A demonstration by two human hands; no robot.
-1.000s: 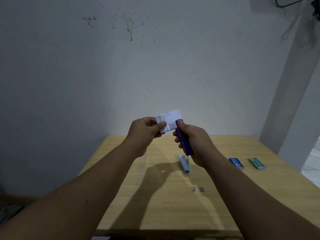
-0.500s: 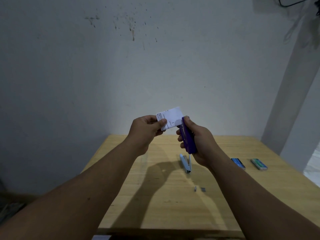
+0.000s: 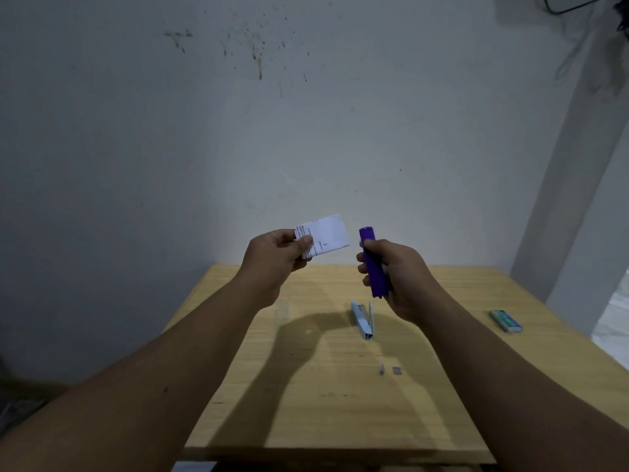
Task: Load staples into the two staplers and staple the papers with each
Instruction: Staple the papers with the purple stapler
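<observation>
- Nearest, on the pale wooden surface (image 3: 306, 386): two small grey staple pieces (image 3: 389, 369), loose and close together.
- Beyond them, light-blue stapler (image 3: 364, 320), lying untouched, long axis running near to far, almost under the right hand.
- Off to the right, well apart: small green staple box (image 3: 505, 320).
- Above the surface, right hand (image 3: 398, 277) curled round upright purple plastic stapler (image 3: 373, 262), nose upward.
- Just beside, not touching: folded white printed paper (image 3: 323, 238), pinched at its left edge by left hand (image 3: 275, 260); free edge facing the stapler.
</observation>
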